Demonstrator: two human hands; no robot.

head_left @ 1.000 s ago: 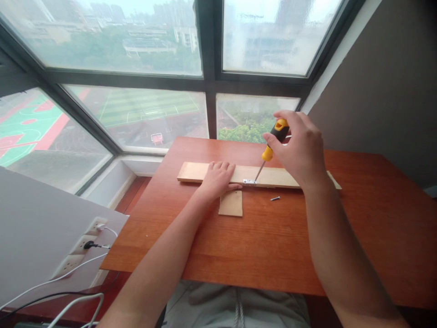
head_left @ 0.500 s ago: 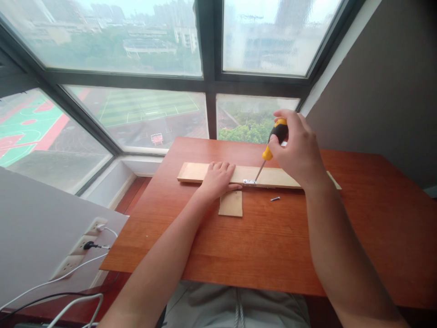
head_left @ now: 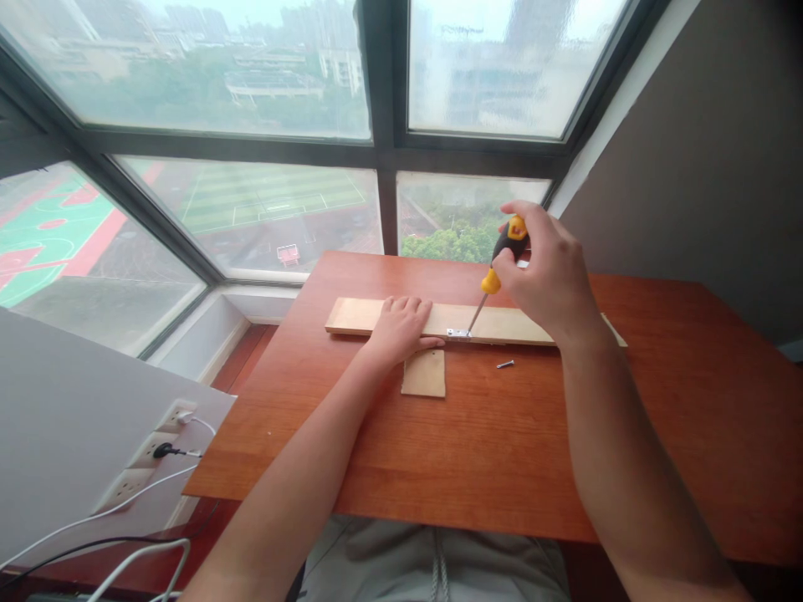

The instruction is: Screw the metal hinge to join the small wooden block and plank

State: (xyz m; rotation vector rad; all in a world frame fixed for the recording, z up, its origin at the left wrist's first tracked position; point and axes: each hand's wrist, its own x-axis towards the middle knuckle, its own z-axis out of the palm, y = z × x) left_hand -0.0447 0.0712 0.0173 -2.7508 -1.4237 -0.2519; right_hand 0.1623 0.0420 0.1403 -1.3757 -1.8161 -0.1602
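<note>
Fingers of your right hand (head_left: 552, 276) gripped the yellow-and-black-handled steel screwdriver (head_left: 510, 242), its shaft slanting down to the small silver metal bracket (head_left: 459, 334) on the near edge of the long, pale wooden board (head_left: 355, 315). Your left hand (head_left: 401, 326) lay with fingers outstretched across the board's left half, thumb along its near edge. On the reddish-brown wooden table (head_left: 389, 468), just before the board, lay a flat, pale wooden rectangle (head_left: 424, 378) and, farther right, a silver screw (head_left: 505, 364).

Windows (head_left: 232, 84) give hazy daylight; the wall (head_left: 703, 184) is dim.
</note>
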